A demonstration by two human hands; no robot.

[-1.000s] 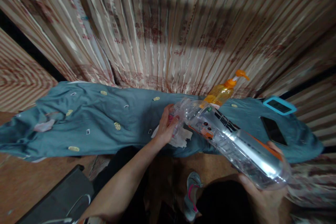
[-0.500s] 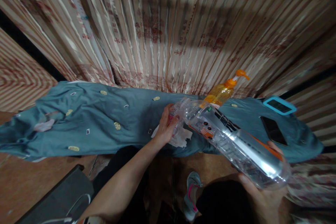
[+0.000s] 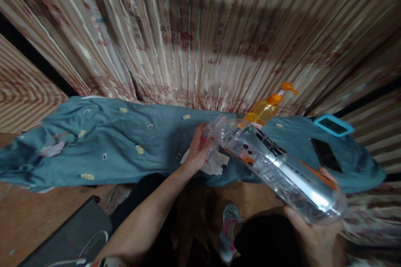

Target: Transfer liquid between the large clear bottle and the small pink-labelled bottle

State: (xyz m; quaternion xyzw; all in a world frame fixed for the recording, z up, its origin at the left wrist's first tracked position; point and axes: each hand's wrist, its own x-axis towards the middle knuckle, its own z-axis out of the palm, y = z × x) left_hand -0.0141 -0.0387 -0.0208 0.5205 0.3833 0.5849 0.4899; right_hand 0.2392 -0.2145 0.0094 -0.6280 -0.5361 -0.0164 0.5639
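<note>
My right hand (image 3: pixel 319 229) is wrapped round the base of a large clear plastic bottle (image 3: pixel 282 167) with a silver and orange label. The bottle is tilted, its neck pointing up and left. At that neck, my left hand (image 3: pixel 198 150) is closed on a small clear plastic container (image 3: pixel 213 133) with pink marks. The container's exact kind is hard to make out, and so is whether the two mouths touch. Below my left hand lies a crumpled white tissue (image 3: pixel 216 163). Just behind the big bottle's neck is a yellow pump bottle (image 3: pixel 263 110) with an orange pump top.
A blue-green patterned cloth (image 3: pixel 163 146) covers the long narrow surface. On its right side lie a black phone (image 3: pixel 326 155) and a blue-framed device (image 3: pixel 333 125). Striped curtains (image 3: pixel 194 37) hang behind. A dark grey box-like object (image 3: pixel 72 233) stands at lower left.
</note>
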